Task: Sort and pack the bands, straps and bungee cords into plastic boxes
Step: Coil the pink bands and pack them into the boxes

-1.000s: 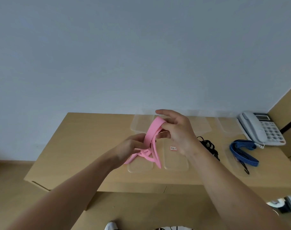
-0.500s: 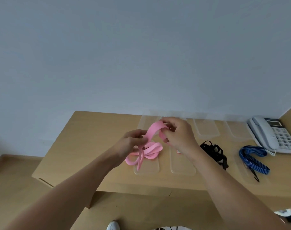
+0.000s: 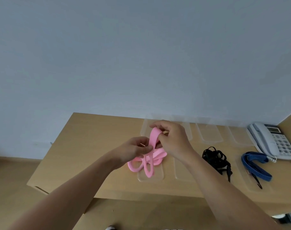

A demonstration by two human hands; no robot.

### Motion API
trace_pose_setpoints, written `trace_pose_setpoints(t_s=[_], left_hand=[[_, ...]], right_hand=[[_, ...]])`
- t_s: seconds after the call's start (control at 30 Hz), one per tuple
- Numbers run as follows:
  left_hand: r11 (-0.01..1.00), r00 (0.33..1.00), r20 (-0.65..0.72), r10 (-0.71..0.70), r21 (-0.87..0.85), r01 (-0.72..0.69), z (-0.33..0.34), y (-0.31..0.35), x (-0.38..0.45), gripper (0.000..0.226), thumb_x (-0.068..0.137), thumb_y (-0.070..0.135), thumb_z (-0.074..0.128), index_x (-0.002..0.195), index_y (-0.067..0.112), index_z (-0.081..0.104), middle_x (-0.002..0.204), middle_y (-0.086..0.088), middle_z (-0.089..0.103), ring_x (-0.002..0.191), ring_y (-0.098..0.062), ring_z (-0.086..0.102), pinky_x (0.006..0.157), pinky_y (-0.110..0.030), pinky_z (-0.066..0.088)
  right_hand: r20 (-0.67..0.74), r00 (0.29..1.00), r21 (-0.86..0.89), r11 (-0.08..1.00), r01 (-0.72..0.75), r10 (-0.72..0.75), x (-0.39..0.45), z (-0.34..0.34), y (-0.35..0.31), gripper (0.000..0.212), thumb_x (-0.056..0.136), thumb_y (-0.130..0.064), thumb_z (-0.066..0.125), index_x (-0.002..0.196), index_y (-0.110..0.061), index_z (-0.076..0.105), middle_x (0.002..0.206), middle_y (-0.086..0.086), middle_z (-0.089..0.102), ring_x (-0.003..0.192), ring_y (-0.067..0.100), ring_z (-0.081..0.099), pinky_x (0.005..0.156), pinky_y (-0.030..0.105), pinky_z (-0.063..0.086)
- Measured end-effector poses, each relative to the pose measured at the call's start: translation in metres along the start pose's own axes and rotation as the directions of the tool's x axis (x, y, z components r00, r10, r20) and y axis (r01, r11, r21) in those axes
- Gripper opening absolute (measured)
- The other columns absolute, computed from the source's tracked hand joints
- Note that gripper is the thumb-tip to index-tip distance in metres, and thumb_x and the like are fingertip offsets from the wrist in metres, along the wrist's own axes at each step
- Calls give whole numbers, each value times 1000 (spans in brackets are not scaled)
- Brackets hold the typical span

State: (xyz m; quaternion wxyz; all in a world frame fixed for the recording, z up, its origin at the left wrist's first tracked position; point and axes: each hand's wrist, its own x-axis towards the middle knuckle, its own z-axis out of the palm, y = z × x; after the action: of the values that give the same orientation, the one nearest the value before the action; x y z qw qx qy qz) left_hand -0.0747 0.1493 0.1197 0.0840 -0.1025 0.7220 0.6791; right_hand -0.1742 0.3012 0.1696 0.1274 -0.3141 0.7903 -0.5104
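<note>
Head view: left hand (image 3: 136, 149) and right hand (image 3: 172, 138) both pinch the looped pink band (image 3: 148, 161) above the table (image 3: 91, 138).

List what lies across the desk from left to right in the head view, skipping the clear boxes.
left hand → pink band → right hand → black strap bundle → blue bungee cord → telephone

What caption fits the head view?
Both hands fold a pink band over a clear plastic box on a desk.
</note>
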Motion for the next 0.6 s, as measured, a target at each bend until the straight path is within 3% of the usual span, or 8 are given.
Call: trace_pose_setpoints(t_s=[0.2, 0.4, 0.53, 0.6], left_hand=[[999, 999, 17, -50, -11, 50, -25, -20, -3, 27, 97, 35, 65, 101, 8, 67, 90, 2, 69, 83, -10, 61, 78, -25, 43], [971, 987, -83, -139, 186, 152, -43, -64, 0, 11, 94, 23, 70, 95, 15, 77, 80, -3, 74, 72, -12, 65, 72, -32, 53], [964, 950, -262, -172, 155, 217, -57, -81, 8, 8, 86, 25, 80, 84, 17, 79, 77, -8, 73, 65, -13, 62, 64, -33, 52], [962, 944, -283, -170, 161, 221, -64, -85, 16, 7, 84, 22, 81, 82, 16, 79, 76, -10, 73, 62, -13, 62, 59, -30, 51]], right_hand=[[13, 992, 290, 949, -121, 123, 11, 0, 18, 51, 86, 15, 54, 91, -28, 80, 94, 0, 77, 80, 23, 77, 65, 33, 63], [39, 921, 408, 835, -368, 387, -7, 11, 84, 39, 82, 20, 65, 96, -13, 78, 99, 16, 76, 87, 26, 75, 67, 32, 62], [121, 904, 379, 823, -423, 409, -24, 20, 114, 41, 78, 19, 71, 100, -15, 78, 105, 10, 77, 94, 23, 75, 75, 28, 61], [183, 890, 306, 836, -456, 418, -25, 25, 120, 42, 76, 12, 78, 108, -14, 75, 107, 5, 77, 96, 19, 74, 82, 28, 60]])
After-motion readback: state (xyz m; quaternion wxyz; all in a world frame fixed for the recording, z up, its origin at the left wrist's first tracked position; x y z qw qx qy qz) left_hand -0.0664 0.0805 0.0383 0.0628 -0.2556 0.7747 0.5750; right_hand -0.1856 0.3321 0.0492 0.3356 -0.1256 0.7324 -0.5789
